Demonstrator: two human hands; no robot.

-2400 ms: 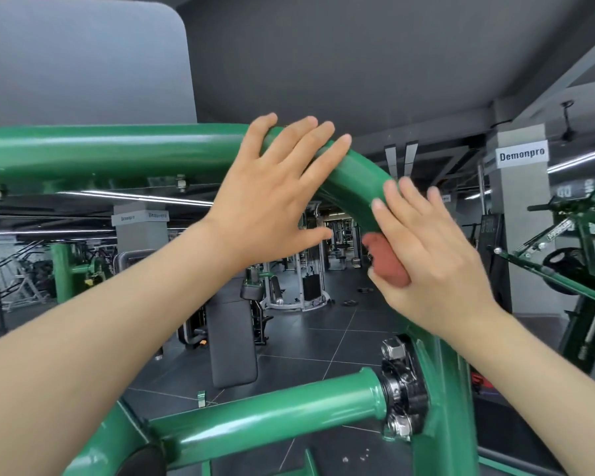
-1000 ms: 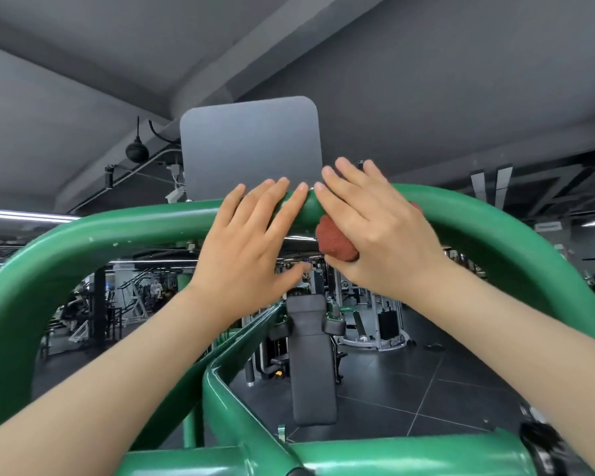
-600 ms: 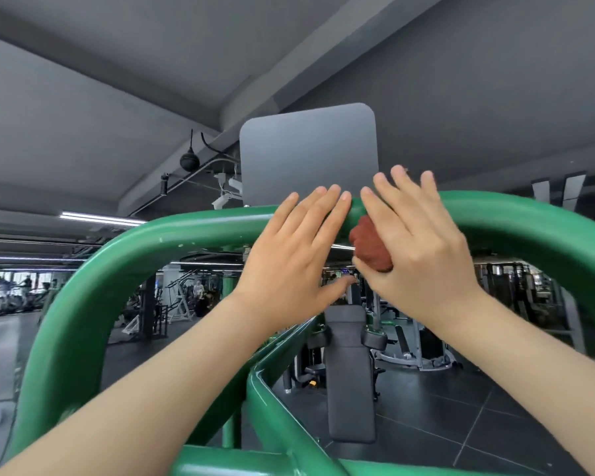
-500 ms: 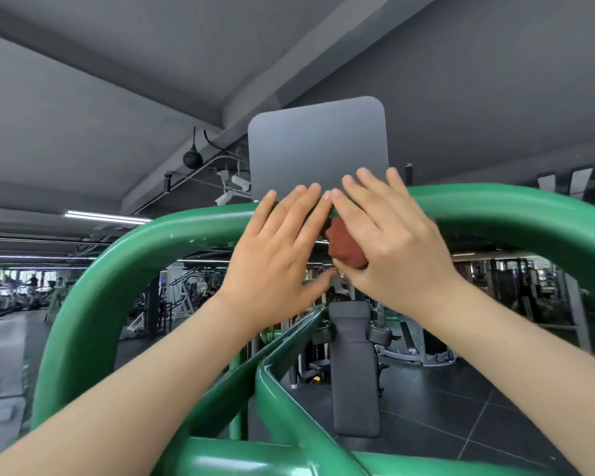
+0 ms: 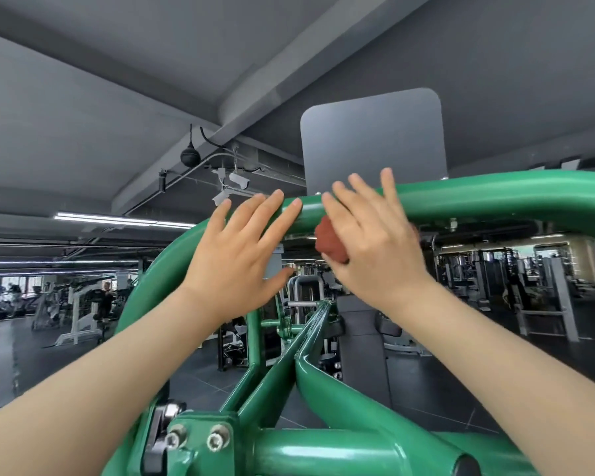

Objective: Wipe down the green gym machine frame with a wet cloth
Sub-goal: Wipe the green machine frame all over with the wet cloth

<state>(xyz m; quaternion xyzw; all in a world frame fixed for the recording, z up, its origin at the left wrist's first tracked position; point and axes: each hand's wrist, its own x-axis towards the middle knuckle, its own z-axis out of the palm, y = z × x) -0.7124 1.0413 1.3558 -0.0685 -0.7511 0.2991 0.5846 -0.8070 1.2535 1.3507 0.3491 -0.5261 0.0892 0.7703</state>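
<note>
The green gym machine frame (image 5: 495, 197) arches across the view as a thick glossy tube. My right hand (image 5: 375, 255) presses a bunched red cloth (image 5: 330, 243) against the top tube with straight, spread fingers laid over it; most of the cloth is hidden under the palm. Just to its left, my left hand (image 5: 241, 262) lies flat on the tube where it bends downward, fingers straight and holding nothing. The two hands are almost touching.
A grey rounded plate (image 5: 371, 139) stands on the tube right behind my right hand. Below, green cross tubes and a bolted joint (image 5: 193, 441) fill the bottom. A black pad (image 5: 361, 338) and other gym machines stand beyond on the dark floor.
Both hands have slid left along the top tube, from its right-hand bend towards the left bend, with the cloth kept pressed on it. The view has turned left and the bolted joint has come into sight.
</note>
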